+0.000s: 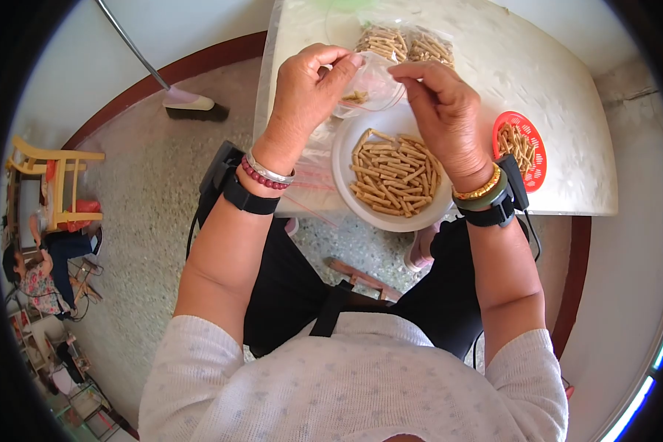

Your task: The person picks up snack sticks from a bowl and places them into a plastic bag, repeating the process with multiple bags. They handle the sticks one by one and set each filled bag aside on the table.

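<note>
A clear plastic bag hangs between my hands, with a few short tan sticks at its lower left. My left hand is closed, thumb and forefinger pinching the bag's upper left edge. Opposite it, my right hand pinches the bag's right edge between thumb and forefinger. Just below the bag, a white bowl holds many tan stick-shaped pieces. The bowl sits at the table's near edge, and my right hand overlaps its upper right rim.
Filled clear bags of sticks lie farther back on the pale-covered table. To the right is a red perforated basket with more sticks. A broom leans at left, near a wooden chair and a seated person.
</note>
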